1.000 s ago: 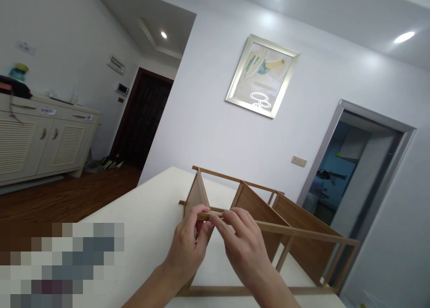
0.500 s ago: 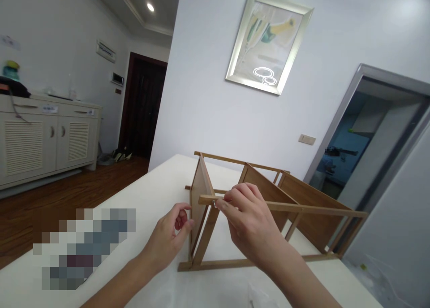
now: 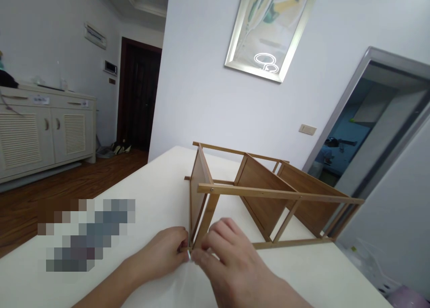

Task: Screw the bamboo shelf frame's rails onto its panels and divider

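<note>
A bamboo shelf rack (image 3: 262,193) lies on its side on the white table (image 3: 151,200), with three brown shelf panels standing upright between thin rails. Both my hands are at its near bottom corner. My left hand (image 3: 164,254) is pinched closed against the foot of the corner post. My right hand (image 3: 225,258) is closed too, its fingertips meeting the left hand's. Between the fingertips shows a small silvery piece (image 3: 189,255), too small to name.
A framed picture (image 3: 268,28) hangs on the wall behind the table. A white louvred cabinet (image 3: 43,131) stands at left on the wooden floor, beside a dark door (image 3: 137,93). An open doorway (image 3: 352,137) is at right. A blurred patch covers something on the table's left.
Both hands dropped from the rack's upper rail to its near bottom corner and came together there. The view tilted down and shifted slightly.
</note>
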The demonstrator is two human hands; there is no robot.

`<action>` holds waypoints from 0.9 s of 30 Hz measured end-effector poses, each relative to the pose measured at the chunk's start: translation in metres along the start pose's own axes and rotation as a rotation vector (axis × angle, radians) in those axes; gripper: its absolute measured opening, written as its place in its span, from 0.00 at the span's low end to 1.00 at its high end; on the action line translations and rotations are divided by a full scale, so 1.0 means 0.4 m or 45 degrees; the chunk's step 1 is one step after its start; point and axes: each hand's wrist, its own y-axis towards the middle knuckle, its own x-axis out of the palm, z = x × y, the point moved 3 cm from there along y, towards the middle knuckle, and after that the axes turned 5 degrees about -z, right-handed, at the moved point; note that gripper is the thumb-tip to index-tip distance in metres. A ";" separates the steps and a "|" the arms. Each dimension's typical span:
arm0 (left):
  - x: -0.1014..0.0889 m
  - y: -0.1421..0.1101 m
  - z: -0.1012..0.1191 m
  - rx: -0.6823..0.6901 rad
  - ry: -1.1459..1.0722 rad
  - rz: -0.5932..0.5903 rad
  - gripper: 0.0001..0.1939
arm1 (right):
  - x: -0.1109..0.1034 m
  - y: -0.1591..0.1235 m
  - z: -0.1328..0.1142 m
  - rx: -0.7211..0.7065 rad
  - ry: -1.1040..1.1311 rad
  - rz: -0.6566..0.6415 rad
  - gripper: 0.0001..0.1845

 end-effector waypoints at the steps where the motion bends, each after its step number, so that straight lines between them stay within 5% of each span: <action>1: 0.001 -0.001 0.004 0.045 0.032 -0.005 0.01 | 0.049 -0.029 -0.003 -0.001 0.008 -0.006 0.10; 5: 0.001 -0.001 0.006 0.122 0.143 0.042 0.05 | 0.211 -0.131 0.033 0.100 0.047 0.025 0.09; 8: -0.001 0.004 -0.005 0.054 0.020 0.059 0.05 | 0.260 -0.154 0.067 0.206 0.110 0.043 0.08; 14: 0.010 0.025 -0.032 -0.024 -0.399 0.139 0.02 | 0.282 -0.149 0.082 0.282 0.151 0.107 0.11; 19: 0.043 0.046 -0.054 -0.118 -1.039 0.041 0.11 | 0.290 -0.159 0.092 0.310 0.124 0.166 0.13; 27: 0.059 0.042 -0.040 -0.042 -1.042 0.151 0.18 | 0.287 -0.144 0.085 0.305 0.067 0.166 0.14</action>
